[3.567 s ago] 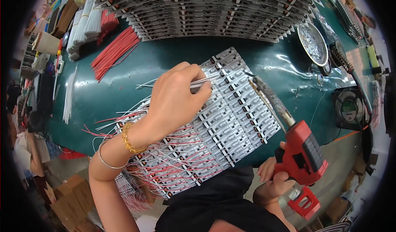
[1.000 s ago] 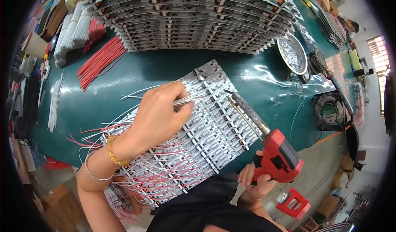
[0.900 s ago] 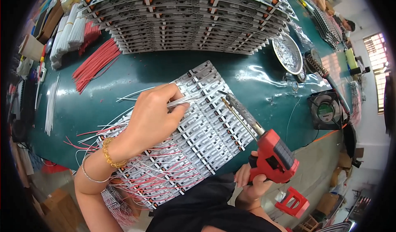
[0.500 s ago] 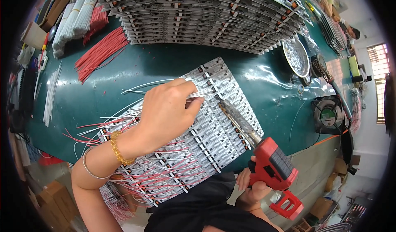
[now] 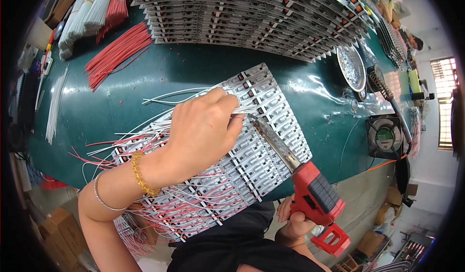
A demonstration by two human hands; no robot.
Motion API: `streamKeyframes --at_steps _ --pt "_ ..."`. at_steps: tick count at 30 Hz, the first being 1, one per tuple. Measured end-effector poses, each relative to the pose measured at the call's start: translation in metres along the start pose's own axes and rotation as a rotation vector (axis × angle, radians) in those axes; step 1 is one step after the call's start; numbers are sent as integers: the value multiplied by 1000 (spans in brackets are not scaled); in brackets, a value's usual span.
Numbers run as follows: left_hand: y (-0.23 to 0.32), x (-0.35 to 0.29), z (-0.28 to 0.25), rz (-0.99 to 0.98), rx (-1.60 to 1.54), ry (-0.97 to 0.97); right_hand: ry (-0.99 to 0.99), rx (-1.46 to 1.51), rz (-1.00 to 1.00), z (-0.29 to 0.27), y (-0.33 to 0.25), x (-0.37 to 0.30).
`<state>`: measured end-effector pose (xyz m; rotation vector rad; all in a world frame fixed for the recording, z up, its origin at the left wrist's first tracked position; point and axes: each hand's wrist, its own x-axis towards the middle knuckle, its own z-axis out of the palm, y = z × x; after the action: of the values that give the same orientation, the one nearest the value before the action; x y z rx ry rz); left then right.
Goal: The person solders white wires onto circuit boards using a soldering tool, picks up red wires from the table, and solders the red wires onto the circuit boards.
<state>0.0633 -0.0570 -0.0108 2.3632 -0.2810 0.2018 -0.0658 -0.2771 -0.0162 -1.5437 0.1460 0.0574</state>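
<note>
My left hand (image 5: 206, 127) is closed in a pinch on several thin white wires (image 5: 245, 110), whose ends point right over a grey panel of small repeated modules (image 5: 278, 122). In my right hand (image 5: 294, 224) is a red soldering gun (image 5: 317, 194), gripped low with its long metal barrel slanting up and left. Its tip sits just beside the wire ends and the left fingertips, at the panel's surface; whether it touches cannot be made out. Red and white wires (image 5: 193, 194) trail across the panel's lower left part, some hidden under my left forearm.
A tall stack of similar panels (image 5: 232, 18) stands at the back of the green table (image 5: 160, 68). Red wires (image 5: 118, 54) and white wire bundles (image 5: 87, 18) lie at the left. On the right are a metal dish (image 5: 351, 68), a coiled iron holder (image 5: 380, 81) and a small black fan (image 5: 385, 136).
The soldering gun has shifted slightly left, and its tip is closer to my left fingertips. My left hand has moved a little right, still pinching the white wires.
</note>
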Motion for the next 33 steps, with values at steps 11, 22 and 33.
streamKeyframes --at_steps 11,22,33 --pt "-1 0 0 34 39 -4 30 94 -15 0 3 0" --pt "-8 8 -13 244 71 219 50 95 -94 -2 2 -2" --pt "11 3 -13 32 -91 -19 102 156 -103 -13 5 -7"
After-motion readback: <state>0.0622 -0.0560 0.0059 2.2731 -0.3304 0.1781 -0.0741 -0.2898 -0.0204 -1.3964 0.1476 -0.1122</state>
